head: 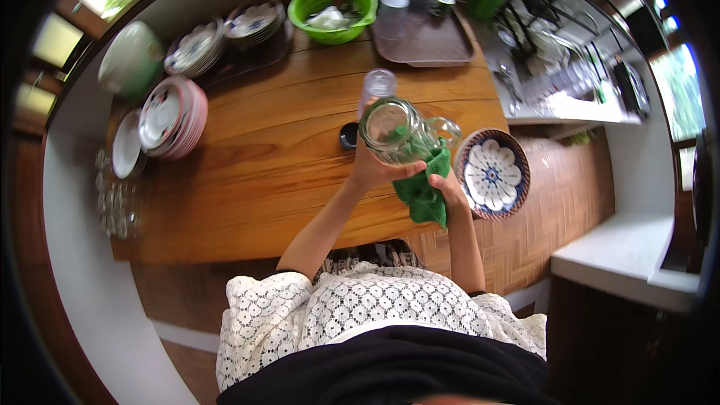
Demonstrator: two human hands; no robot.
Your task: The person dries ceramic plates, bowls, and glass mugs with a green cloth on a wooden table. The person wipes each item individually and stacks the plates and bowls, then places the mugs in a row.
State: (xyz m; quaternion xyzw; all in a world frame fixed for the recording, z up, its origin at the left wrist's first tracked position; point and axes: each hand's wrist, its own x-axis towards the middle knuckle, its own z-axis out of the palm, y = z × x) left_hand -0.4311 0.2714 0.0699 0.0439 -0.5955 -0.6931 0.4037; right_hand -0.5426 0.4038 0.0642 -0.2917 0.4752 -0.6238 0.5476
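Note:
My left hand point(374, 166) is wrapped around a clear glass mug with a handle point(385, 126), held tilted above the wooden table. A green cloth point(424, 194) is bunched in my right hand point(450, 187) against the lower end of the mug. Green shows through the glass; how far the cloth reaches inside is unclear. Part of my right hand is hidden behind the cloth. Just beyond the mug stands a clear plastic tumbler point(379, 83), with a small black round object point(349, 136) beside my left hand.
A blue-and-white patterned bowl point(492, 174) sits at the table's right edge. Along the back are a green basket point(332, 34), a brown tray point(422, 50) with containers, and stacked plates point(194, 50). Pink-rimmed plates point(174, 115) and several glasses point(118, 208) line the left side.

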